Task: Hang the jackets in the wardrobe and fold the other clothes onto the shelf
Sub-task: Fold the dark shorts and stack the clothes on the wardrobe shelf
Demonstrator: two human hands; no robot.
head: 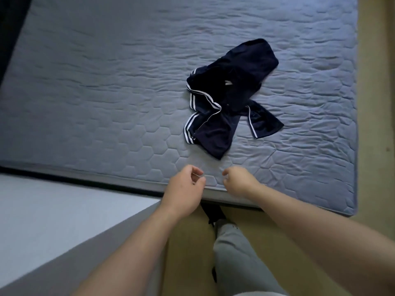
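Head camera, steep downward look, mattress (106, 82) close.

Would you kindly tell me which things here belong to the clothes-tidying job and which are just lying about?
Job: navy white-striped garment crumpled on the mattress; left hand and right hand, both holding nothing, short of it.
Just there: grey quilted mattress; pale surface at lower left; tan floor.

The grey quilted mattress (106, 92) is carrying a crumpled navy garment (235, 82) with white stripes, and it's lying toward the right side.
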